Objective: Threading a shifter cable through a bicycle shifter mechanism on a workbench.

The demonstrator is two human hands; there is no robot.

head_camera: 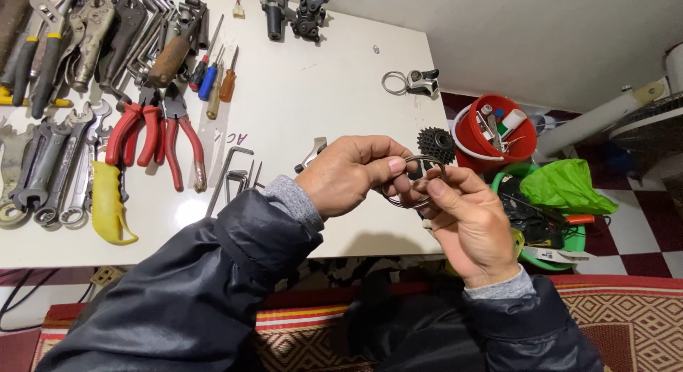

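Note:
Both my hands meet over the right edge of a white table (313,94). My left hand (352,174) and my right hand (469,226) together pinch a thin metal ring or coil of wire (413,200), thumbs on top. A black toothed bicycle sprocket cluster (435,143) sits on the table just beyond my fingers. A small silver lever part (311,153) lies by my left knuckles.
Red-handled pliers (160,137), wrenches (50,166), screwdrivers (213,77) and hex keys (231,174) cover the table's left side. A yellow-handled tool (108,205) lies near the front. A red bucket (494,134) and a green basin with a green bag (565,187) stand on the floor at right.

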